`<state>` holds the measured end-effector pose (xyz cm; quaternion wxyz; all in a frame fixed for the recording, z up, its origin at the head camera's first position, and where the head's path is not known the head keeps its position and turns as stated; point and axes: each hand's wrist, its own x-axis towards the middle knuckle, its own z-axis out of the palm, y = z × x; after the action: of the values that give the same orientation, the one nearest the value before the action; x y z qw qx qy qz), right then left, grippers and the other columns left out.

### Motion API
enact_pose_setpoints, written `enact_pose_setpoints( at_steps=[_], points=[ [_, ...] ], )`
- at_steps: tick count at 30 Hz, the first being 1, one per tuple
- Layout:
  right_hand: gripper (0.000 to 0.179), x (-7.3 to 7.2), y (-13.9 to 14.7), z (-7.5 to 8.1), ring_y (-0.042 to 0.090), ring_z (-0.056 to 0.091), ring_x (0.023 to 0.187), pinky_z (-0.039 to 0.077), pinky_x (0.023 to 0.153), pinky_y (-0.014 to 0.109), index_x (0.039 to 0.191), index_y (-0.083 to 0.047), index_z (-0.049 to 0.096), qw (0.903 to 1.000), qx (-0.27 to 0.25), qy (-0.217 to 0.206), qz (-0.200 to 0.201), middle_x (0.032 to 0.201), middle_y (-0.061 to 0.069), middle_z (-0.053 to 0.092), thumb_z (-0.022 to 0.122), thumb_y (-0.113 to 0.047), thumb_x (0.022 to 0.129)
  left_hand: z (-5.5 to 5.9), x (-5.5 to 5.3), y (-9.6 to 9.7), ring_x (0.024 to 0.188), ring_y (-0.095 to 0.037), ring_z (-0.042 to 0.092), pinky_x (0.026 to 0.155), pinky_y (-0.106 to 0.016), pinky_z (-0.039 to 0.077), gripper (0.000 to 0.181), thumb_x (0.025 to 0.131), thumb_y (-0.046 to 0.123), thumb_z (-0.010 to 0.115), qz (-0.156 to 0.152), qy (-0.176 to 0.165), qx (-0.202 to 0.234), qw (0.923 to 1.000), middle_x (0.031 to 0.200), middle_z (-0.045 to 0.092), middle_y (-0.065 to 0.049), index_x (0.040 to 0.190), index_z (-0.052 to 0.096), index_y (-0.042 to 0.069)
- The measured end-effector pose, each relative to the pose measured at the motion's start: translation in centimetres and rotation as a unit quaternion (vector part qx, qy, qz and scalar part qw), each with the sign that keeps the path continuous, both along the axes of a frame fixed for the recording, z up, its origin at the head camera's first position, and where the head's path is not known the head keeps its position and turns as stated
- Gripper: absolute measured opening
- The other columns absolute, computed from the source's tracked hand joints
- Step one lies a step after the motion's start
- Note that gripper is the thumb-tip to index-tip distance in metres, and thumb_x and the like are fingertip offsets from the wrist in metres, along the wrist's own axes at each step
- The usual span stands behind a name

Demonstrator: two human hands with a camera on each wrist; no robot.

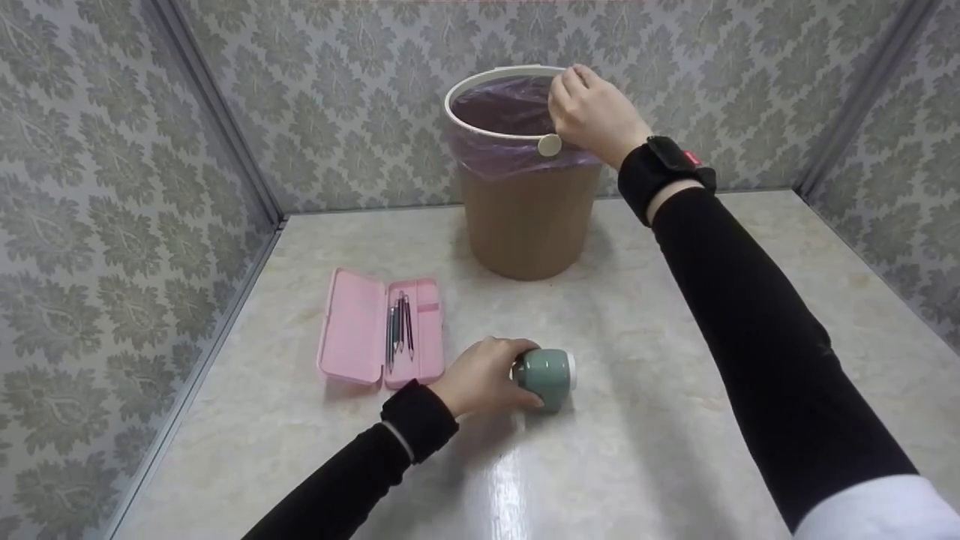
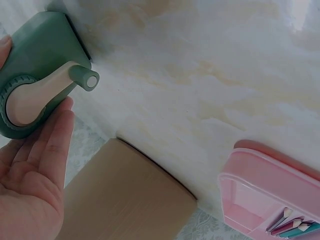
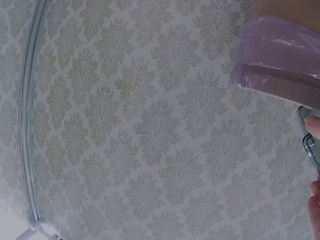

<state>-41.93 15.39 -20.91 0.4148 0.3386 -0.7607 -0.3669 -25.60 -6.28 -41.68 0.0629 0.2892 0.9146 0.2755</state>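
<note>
My left hand (image 1: 484, 379) grips a green pencil sharpener (image 1: 549, 381) low over the table, thumb on one side and fingers on the other. In the left wrist view the sharpener's pale crank handle (image 2: 42, 95) shows. Over the rim of a brown trash bin (image 1: 532, 217) is my right hand (image 1: 596, 112), fingers curled. The right wrist view shows it pinching a dark see-through container (image 3: 311, 142), probably the sharpener's shavings drawer, only partly in frame. A purple bag (image 1: 491, 161) lines the bin.
A pink pencil case (image 1: 352, 330) lies unfolded left of my left hand, with several pencils (image 1: 400, 326) in it. Patterned wall panels (image 1: 337, 97) enclose the table (image 1: 637, 450) at the back and sides.
</note>
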Motion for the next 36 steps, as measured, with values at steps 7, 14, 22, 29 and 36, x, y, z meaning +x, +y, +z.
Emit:
enact_pose_setpoints(
  at_steps=[7, 14, 22, 29, 36],
  points=[
    [0.023, -0.04, -0.17, -0.11, 0.033, 0.071, 0.107, 0.058, 0.1, 0.038, 0.112, 0.013, 0.068, 0.9985, 0.02, 0.025, 0.044, 0.11, 0.024, 0.071, 0.05, 0.011, 0.098, -0.02, 0.01, -0.03, 0.104, -0.016, 0.069, 0.096, -0.033, 0.055, 0.06, 0.075, 0.034, 0.091, -0.001, -0.001, 0.001, 1.0, 0.114, 0.076, -0.001, 0.126, 0.069, 0.012],
    [0.023, -0.12, -0.32, -0.27, 0.035, 0.071, 0.106, 0.058, 0.099, 0.039, 0.11, 0.014, 0.069, 0.9977, 0.016, 0.018, 0.064, 0.111, 0.025, 0.072, 0.054, 0.004, 0.095, 0.08, 0.05, -0.03, 0.103, -0.017, 0.069, 0.095, -0.033, 0.055, 0.06, 0.075, 0.034, 0.091, -0.001, 0.002, -0.002, 1.0, 0.114, 0.076, -0.002, 0.126, 0.069, 0.012],
    [0.024, -0.31, -0.03, -0.59, 0.034, 0.071, 0.106, 0.058, 0.1, 0.038, 0.11, 0.013, 0.07, 0.9972, 0.012, 0.03, 0.067, 0.109, 0.024, 0.072, 0.054, 0.003, 0.094, 0.14, 0.06, 0.05, 0.106, -0.019, 0.068, 0.097, -0.035, 0.054, 0.063, 0.075, 0.034, 0.091, 0.003, -0.002, -0.015, 0.9999, 0.117, 0.076, -0.002, 0.129, 0.068, 0.012],
    [0.025, -0.04, 0.09, -0.59, 0.033, 0.071, 0.11, 0.057, 0.102, 0.037, 0.114, 0.011, 0.069, 0.9982, -0.002, 0.035, 0.049, 0.113, 0.023, 0.072, 0.053, 0.01, 0.096, 0.15, 0.06, 0.09, 0.106, -0.019, 0.069, 0.097, -0.035, 0.054, 0.062, 0.075, 0.033, 0.092, 0.002, -0.004, -0.012, 0.9999, 0.117, 0.076, -0.002, 0.128, 0.068, 0.012],
    [0.03, 0.22, 0.46, -0.59, 0.034, 0.069, 0.114, 0.054, 0.107, 0.037, 0.121, 0.012, 0.065, 0.999, -0.043, 0.006, 0.008, 0.121, 0.024, 0.07, 0.045, 0.015, 0.1, 0.15, 0.08, 0.12, 0.107, -0.019, 0.07, 0.098, -0.035, 0.055, 0.062, 0.075, 0.033, 0.091, 0.004, -0.006, -0.008, 0.9999, 0.117, 0.076, -0.003, 0.128, 0.068, 0.011]
  ],
)
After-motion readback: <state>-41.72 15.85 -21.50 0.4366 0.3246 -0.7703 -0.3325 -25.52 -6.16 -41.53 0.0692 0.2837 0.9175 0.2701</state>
